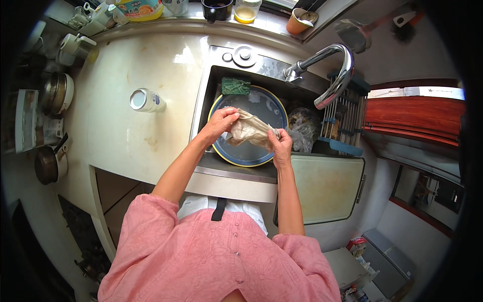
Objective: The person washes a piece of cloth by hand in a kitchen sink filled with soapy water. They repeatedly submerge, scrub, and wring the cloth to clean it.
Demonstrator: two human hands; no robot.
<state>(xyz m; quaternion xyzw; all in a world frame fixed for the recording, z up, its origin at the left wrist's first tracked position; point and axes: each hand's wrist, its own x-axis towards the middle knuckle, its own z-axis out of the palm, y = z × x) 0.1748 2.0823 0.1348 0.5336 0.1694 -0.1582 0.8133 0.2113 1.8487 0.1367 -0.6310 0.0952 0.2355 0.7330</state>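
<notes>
Left hand (223, 122) and right hand (282, 144) are both narrowed, with the 2 ends of a cloth (246, 130) pinched between thumbs and fingers. By the counter (131, 70), the widest thing here, a steel sink (274, 65) is framed; its left edge is met by the bare worktop. Within that sink, most of the left part is filled by a round blue basin (244, 159) with a yellow rim. Whether water is held in it cannot be told for certain, though pale patches are seen inside. Beyond the sink's back edge, a curved chrome tap (348, 65) is mounted, its spout turned toward the right. Over the middle of the basin the pale cloth is stretched, bunched and creased; whether its underside is touched by the basin's contents cannot be made out. Near the sink's right edge, just beside the basin, a filled plastic bag (303, 130) is lodged. Well apart from the sink's left edge, a white bottle (147, 100) is placed on the counter. By the sink's back left corner, a green sponge (235, 86) is set near the basin's rim.

Washing or wringing of the cloth is judged to be in hand; next, a firm hold at both ends and opposed twisting over the basin seem called for.
</notes>
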